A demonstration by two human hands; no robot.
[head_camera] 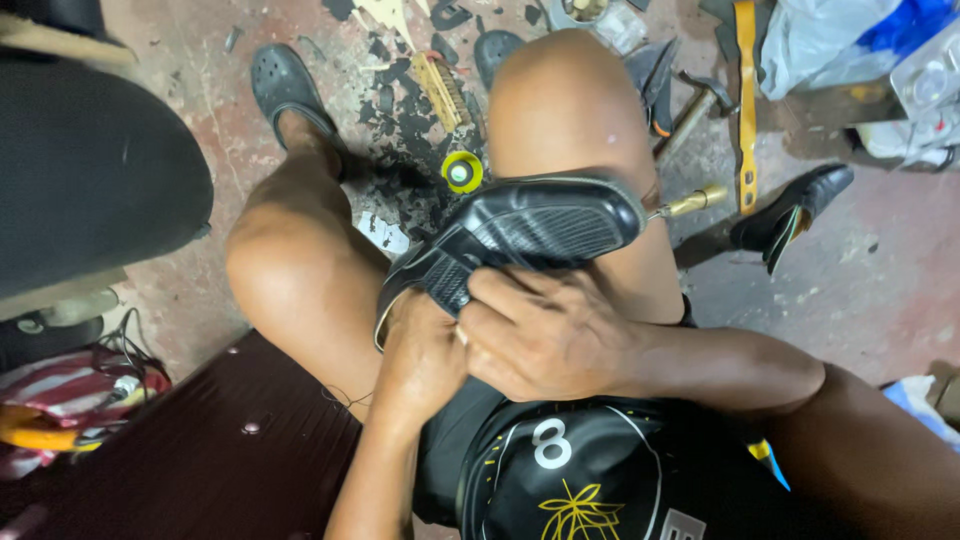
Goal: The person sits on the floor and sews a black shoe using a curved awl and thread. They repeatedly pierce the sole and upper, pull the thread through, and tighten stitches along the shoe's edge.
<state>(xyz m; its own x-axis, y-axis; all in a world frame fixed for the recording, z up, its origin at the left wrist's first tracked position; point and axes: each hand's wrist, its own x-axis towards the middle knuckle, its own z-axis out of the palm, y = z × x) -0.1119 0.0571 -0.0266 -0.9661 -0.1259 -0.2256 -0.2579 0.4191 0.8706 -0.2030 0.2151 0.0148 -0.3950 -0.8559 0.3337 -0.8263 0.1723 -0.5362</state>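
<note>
A black shoe (520,235) lies sole-up across my right thigh, its ribbed sole facing the camera. My right hand (545,335) grips the heel end of the shoe from above, fingers curled over the sole. My left hand (420,355) is closed on the shoe's edge from below, just left of my right hand. A brass-handled tool (690,203) sticks out past the toe of the shoe; who or what holds it is hidden.
On the stained floor lie a yellow spool (462,172), a brush (441,90), a hammer (690,110), a yellow strap (746,100) and another black shoe (792,210). A dark wooden bench (200,450) is at lower left, plastic bags (850,40) at top right.
</note>
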